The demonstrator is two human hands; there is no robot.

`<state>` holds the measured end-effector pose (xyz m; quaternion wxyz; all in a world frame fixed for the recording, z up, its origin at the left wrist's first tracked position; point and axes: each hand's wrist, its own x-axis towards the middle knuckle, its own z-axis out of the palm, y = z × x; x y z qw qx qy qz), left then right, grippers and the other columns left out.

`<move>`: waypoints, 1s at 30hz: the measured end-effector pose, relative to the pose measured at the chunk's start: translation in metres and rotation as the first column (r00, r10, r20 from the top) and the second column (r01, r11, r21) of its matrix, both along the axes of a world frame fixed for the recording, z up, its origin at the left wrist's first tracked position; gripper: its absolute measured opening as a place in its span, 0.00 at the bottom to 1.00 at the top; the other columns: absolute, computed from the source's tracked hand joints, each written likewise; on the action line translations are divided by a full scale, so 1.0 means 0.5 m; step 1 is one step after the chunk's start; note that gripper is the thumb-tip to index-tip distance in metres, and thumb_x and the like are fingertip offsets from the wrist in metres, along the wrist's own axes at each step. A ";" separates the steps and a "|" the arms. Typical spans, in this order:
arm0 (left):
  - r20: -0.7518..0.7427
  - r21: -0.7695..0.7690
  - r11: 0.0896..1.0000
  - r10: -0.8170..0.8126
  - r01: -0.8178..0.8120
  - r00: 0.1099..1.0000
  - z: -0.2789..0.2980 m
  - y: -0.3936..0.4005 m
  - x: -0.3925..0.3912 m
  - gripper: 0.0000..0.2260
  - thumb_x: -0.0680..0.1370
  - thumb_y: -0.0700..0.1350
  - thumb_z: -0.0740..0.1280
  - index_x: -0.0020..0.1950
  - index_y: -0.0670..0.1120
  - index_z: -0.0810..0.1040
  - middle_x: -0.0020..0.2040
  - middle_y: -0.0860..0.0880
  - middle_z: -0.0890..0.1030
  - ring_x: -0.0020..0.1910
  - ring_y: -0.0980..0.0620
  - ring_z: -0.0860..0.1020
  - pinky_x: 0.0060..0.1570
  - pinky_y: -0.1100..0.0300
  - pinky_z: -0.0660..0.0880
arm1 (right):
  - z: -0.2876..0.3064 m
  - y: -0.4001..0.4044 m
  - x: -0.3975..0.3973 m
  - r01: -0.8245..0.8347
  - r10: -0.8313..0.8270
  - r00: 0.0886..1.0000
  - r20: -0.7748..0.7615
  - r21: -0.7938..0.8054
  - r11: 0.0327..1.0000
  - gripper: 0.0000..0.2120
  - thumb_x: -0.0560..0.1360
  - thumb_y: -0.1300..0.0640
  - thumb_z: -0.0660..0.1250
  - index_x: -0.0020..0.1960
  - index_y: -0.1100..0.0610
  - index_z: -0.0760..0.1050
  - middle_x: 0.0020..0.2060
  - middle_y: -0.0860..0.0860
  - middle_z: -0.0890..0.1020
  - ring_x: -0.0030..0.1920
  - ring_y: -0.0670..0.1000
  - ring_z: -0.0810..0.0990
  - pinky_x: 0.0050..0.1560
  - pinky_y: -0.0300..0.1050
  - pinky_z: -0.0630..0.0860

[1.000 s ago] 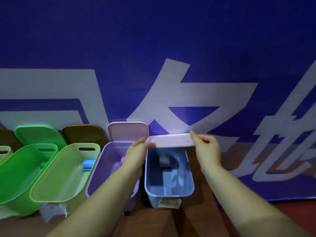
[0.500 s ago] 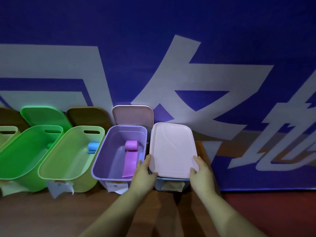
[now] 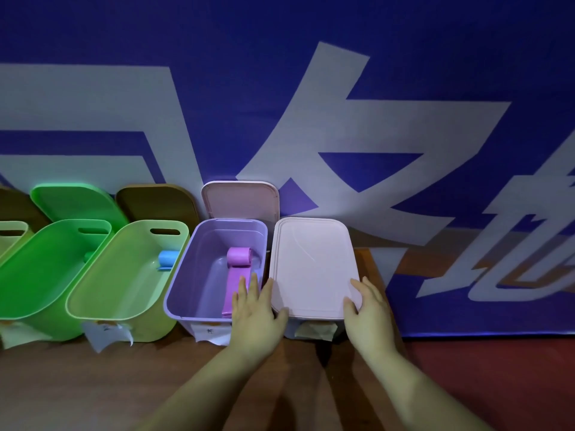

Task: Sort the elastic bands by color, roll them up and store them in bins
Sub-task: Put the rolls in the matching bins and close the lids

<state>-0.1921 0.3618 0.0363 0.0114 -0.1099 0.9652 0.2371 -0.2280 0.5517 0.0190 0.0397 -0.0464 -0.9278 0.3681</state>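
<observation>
A pale pink lid (image 3: 312, 265) lies flat on the blue bin (image 3: 291, 328) at the right end of the row. My left hand (image 3: 256, 309) touches the lid's near left corner with relaxed fingers. My right hand (image 3: 367, 306) rests on its near right corner, thumb on top. The purple bin (image 3: 183, 278) beside it stands uncovered and holds a partly unrolled purple elastic band (image 3: 236, 269). A rolled blue band (image 3: 168, 259) lies in the light green bin (image 3: 124, 275).
A bright green bin (image 3: 40, 269) and another pale one (image 3: 9, 234) continue the row leftward. Loose lids, pink (image 3: 239, 200), brown (image 3: 155, 202) and green (image 3: 74, 203), lean on the blue banner (image 3: 311, 88) behind. Paper labels (image 3: 105, 332) hang off the bin fronts. The table is wooden (image 3: 93, 384).
The pink lid came down from above the blue bin and now covers it. Both hands slid from the lid's far edge to its near corners.
</observation>
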 end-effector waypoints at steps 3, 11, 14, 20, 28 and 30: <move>-0.064 -0.069 0.998 -0.015 0.010 0.998 0.014 -0.010 -0.023 0.32 0.76 0.58 0.48 0.77 0.48 0.47 0.78 0.46 0.41 0.76 0.46 0.39 0.72 0.55 0.37 | 0.017 0.008 -0.025 0.002 -0.001 0.999 -0.041 0.025 1.000 0.22 0.77 0.52 0.61 0.70 0.53 0.67 0.73 0.51 0.63 0.73 0.54 0.62 0.70 0.54 0.63; 0.165 -0.297 0.871 -0.357 0.391 0.919 -0.014 0.002 -0.090 0.37 0.77 0.67 0.41 0.76 0.43 0.37 0.77 0.45 0.36 0.75 0.48 0.36 0.70 0.57 0.32 | 0.011 -0.009 -0.052 -0.347 0.295 0.937 0.189 0.392 0.852 0.33 0.80 0.40 0.48 0.77 0.54 0.41 0.76 0.51 0.39 0.76 0.50 0.37 0.74 0.46 0.37; 0.152 -0.313 0.859 -0.375 0.404 0.915 -0.032 0.001 -0.083 0.49 0.63 0.73 0.26 0.76 0.44 0.36 0.74 0.47 0.32 0.74 0.50 0.33 0.68 0.59 0.31 | 0.000 -0.001 -0.052 -0.370 0.320 0.929 0.185 0.479 0.796 0.38 0.75 0.34 0.39 0.77 0.55 0.38 0.76 0.52 0.37 0.75 0.49 0.34 0.71 0.43 0.33; 0.202 -0.290 0.863 -0.369 0.415 0.907 -0.028 0.003 -0.083 0.35 0.80 0.63 0.46 0.76 0.44 0.35 0.76 0.46 0.34 0.75 0.49 0.34 0.70 0.58 0.33 | -0.016 -0.004 -0.052 -0.357 0.319 0.934 0.162 0.492 0.794 0.47 0.63 0.32 0.27 0.77 0.55 0.38 0.76 0.52 0.37 0.72 0.46 0.32 0.70 0.43 0.32; 0.192 -0.364 0.823 -0.392 0.436 0.900 -0.025 -0.003 -0.098 0.45 0.69 0.71 0.38 0.77 0.44 0.44 0.78 0.46 0.44 0.76 0.47 0.43 0.73 0.52 0.36 | 0.018 -0.012 -0.069 -0.309 0.283 0.950 0.133 0.540 0.783 0.38 0.71 0.34 0.46 0.74 0.55 0.56 0.75 0.54 0.57 0.75 0.54 0.54 0.74 0.48 0.39; 0.146 -0.412 0.793 -0.428 0.448 0.892 -0.012 -0.008 -0.112 0.49 0.62 0.72 0.35 0.75 0.44 0.55 0.75 0.46 0.55 0.73 0.46 0.54 0.73 0.50 0.41 | 0.032 -0.019 -0.082 -0.277 0.273 0.957 0.094 0.567 0.775 0.39 0.67 0.34 0.43 0.69 0.55 0.64 0.69 0.54 0.67 0.69 0.55 0.63 0.75 0.51 0.43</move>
